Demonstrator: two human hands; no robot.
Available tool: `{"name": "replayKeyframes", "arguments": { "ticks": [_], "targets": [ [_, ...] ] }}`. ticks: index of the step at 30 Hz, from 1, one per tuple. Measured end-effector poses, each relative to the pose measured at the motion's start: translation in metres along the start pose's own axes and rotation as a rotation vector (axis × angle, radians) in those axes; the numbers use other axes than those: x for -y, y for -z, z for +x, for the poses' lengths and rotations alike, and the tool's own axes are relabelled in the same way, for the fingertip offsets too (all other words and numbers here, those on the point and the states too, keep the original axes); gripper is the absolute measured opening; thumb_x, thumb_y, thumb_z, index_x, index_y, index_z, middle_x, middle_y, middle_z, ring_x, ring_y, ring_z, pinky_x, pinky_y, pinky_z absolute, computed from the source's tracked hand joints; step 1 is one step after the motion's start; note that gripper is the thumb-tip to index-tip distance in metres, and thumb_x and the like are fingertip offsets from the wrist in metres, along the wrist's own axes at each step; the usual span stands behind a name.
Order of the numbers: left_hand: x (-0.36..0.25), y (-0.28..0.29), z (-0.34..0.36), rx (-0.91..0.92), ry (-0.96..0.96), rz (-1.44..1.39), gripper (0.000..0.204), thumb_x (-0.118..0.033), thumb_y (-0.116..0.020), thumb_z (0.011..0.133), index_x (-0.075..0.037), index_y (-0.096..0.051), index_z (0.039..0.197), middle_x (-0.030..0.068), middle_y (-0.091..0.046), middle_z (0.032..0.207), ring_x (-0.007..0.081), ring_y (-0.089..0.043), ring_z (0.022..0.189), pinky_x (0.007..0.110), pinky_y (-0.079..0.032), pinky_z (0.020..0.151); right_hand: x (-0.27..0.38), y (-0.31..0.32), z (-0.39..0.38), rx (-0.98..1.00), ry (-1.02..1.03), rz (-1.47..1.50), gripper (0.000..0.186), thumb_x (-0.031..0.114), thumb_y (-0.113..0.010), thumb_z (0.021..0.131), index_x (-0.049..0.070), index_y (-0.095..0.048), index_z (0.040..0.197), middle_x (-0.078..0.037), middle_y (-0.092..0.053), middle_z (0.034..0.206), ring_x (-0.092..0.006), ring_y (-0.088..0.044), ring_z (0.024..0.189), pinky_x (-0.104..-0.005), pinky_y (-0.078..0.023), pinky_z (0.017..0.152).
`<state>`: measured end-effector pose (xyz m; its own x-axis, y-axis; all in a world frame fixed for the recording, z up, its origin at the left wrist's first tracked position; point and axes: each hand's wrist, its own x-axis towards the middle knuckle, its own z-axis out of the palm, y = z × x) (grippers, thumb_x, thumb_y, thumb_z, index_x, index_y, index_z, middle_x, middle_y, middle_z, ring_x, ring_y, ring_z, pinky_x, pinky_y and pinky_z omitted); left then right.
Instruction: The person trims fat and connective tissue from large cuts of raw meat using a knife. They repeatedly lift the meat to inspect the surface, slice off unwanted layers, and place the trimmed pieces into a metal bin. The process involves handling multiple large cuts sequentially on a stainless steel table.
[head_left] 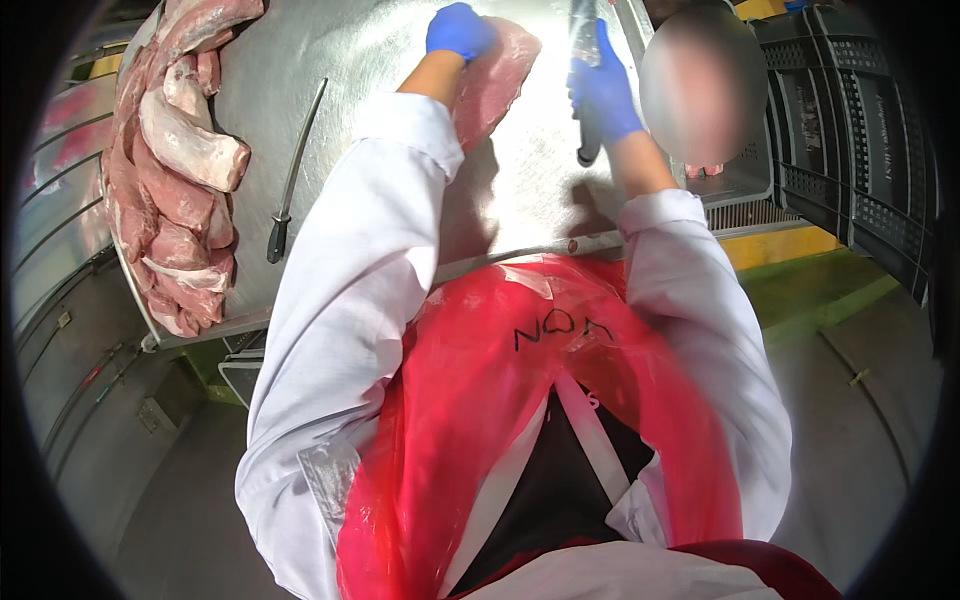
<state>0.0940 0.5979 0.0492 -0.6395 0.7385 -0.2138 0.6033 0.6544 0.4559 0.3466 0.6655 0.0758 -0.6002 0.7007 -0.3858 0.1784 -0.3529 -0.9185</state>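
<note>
My left hand point(460, 32), in a blue glove, is closed on the upper left end of a long pale pink piece of raw meat point(498, 85). That piece slants over the metal table. To its right my right hand point(607, 95), gloved in blue too, grips a knife point(588, 142) by its dark handle. The handle's butt points toward me and the bright blade points away, its tip cut off by the top of the picture. Blade and meat are apart. Left of my left forearm lies a sharpening steel point(300, 160) with a black handle.
Several raw meat pieces point(180, 200) are heaped along the left side of the metal table point(370, 60). Black plastic crates point(850, 130) stand at the right. Beside them a blurred patch covers something pinkish. The table's near edge runs just before my red apron point(480, 400).
</note>
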Motion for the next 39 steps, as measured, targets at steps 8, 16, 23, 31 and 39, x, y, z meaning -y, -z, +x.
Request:
{"name": "replayKeyframes", "arguments": {
  "ticks": [8, 16, 23, 31, 39],
  "targets": [
    [0.012, 0.004, 0.011, 0.087, 0.049, -0.33, 0.039, -0.034, -0.074, 0.082, 0.004, -0.074, 0.089, 0.0151, -0.072, 0.079, 0.0214, -0.067, 0.071, 0.035, -0.054, 0.07, 0.018, -0.05, 0.036, 0.298, -0.104, -0.252, 0.078, 0.015, -0.06, 0.094, 0.024, -0.023, 0.161, -0.01, -0.063, 0.081, -0.0151, -0.059, 0.061, -0.0325, -0.054, 0.056],
    [-0.015, 0.026, 0.017, 0.068, -0.149, -0.107, 0.031, -0.026, -0.069, 0.083, 0.005, -0.071, 0.088, 0.0224, -0.068, 0.079, 0.0342, -0.066, 0.072, 0.042, -0.054, 0.069, -0.002, -0.054, 0.041, 0.393, -0.039, -0.161, 0.081, 0.014, -0.059, 0.09, 0.019, -0.022, 0.162, -0.01, -0.062, 0.078, -0.0167, -0.059, 0.061, -0.0324, -0.053, 0.058],
    [0.006, 0.041, 0.042, 0.057, -0.251, -0.09, 0.03, -0.023, -0.066, 0.077, 0.006, -0.072, 0.081, 0.0265, -0.07, 0.078, 0.0374, -0.069, 0.072, 0.044, -0.054, 0.069, 0.001, -0.049, -0.037, 0.505, -0.12, -0.316, 0.079, 0.016, -0.056, 0.093, 0.025, -0.018, 0.163, -0.012, -0.066, 0.085, -0.0154, -0.061, 0.064, -0.0314, -0.055, 0.064],
    [-0.018, 0.073, 0.035, 0.199, -0.222, -0.2, 0.027, -0.025, -0.066, 0.076, 0.0, -0.074, 0.078, 0.0163, -0.068, 0.07, 0.0247, -0.065, 0.066, 0.039, -0.052, 0.064, 0.001, -0.069, -0.076, 0.483, -0.219, -0.251, 0.08, 0.01, -0.057, 0.094, 0.023, -0.018, 0.162, -0.007, -0.058, 0.072, -0.0135, -0.056, 0.055, -0.0304, -0.052, 0.054],
    [-0.029, 0.1, 0.025, 0.219, -0.336, -0.214, 0.026, -0.026, -0.068, 0.076, 0.0, -0.074, 0.076, 0.015, -0.069, 0.071, 0.0238, -0.064, 0.065, 0.039, -0.05, 0.063, -0.01, -0.115, -0.082, 0.349, -0.078, -0.181, 0.076, 0.012, -0.056, 0.095, 0.015, -0.019, 0.162, -0.008, -0.06, 0.075, -0.0148, -0.058, 0.06, -0.0306, -0.053, 0.055]
  ]
}}
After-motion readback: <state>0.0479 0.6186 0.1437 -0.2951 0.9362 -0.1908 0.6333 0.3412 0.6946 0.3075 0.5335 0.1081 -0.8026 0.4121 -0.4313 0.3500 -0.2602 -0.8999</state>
